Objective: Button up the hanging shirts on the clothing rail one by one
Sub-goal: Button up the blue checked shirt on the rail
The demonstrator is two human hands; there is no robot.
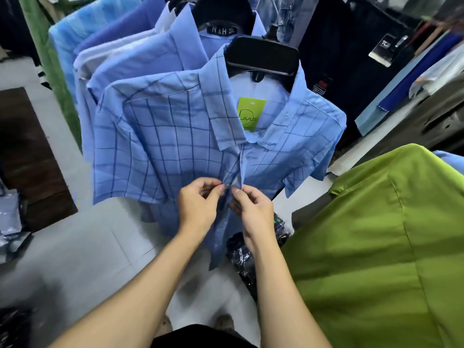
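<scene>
Bare forearms rose from the frame's bottom edge, left hand and right hand each pinching the placket of a blue checked short-sleeved shirt, foremost in the row on a black plastic hanger. Their grip hid any button. A lime-green swing tag was illegible; another hanger's label read "N&H".
</scene>
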